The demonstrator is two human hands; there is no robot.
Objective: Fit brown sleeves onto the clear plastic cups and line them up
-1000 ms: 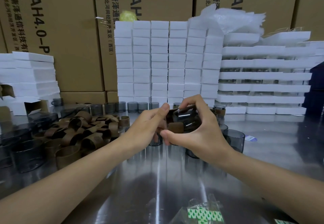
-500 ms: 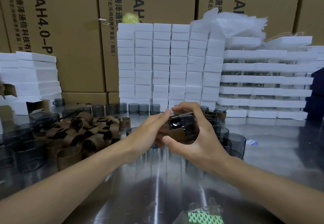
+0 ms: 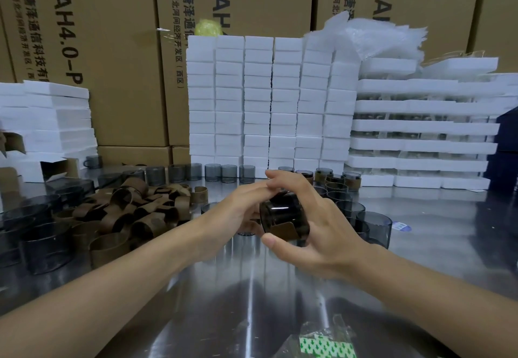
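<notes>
Above the middle of the steel table (image 3: 280, 296), the right hand (image 3: 322, 234) curls fingers and thumb round a clear cup (image 3: 280, 210) (brown sleeve (image 3: 286, 230) around it); the left hand (image 3: 238, 211) lays nearly straight fingers against its side.

The left cardboard box (image 3: 120, 49) reads "AH4.0-P" beside "唐泽通信科技".

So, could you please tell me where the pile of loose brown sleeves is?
The sleeve pile lies left in the head view, on the steel table, left of the left hand and in front of the row of bare cups.
</notes>
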